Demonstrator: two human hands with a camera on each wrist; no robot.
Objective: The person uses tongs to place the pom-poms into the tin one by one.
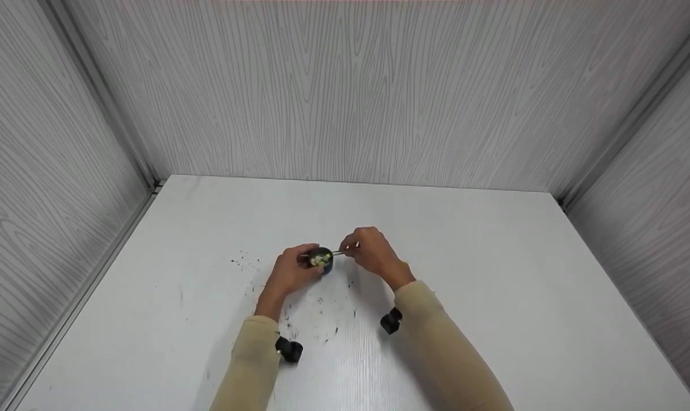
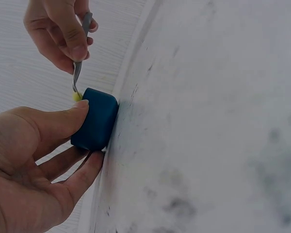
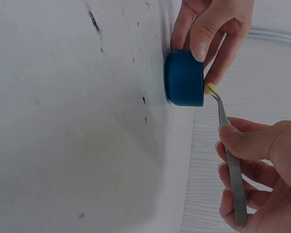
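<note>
Cup: small round dark-blue plastic cup (image 3: 184, 77), centre frame, light, rigid; left hand (image 2: 34, 160) grips its sides.
Tweezers: thin steel tweezers (image 3: 230, 160), pinched by right hand (image 3: 262, 170), squeeze a soft yellow bead (image 3: 210, 89) gently.

- Small bowl (image 1: 321, 260) stands on the worktop (image 1: 493, 274), inside the left grip (image 1: 292, 273); thumb on its near wall, fingers (image 2: 82, 177) under and behind.
- Right grip (image 1: 373, 251) sits just right of the bowl, apart from it.
- Tweezers (image 3: 231, 165) run from the right grip leftward to the bowl's rim.
- Small bead (image 3: 210, 89) sits at the tweezer tips, at the rim.
- Scattered specks (image 1: 322, 319) lie on the worktop before both grips and left of the left grip.
- Walls (image 1: 345, 91) close in behind and on either side.
</note>
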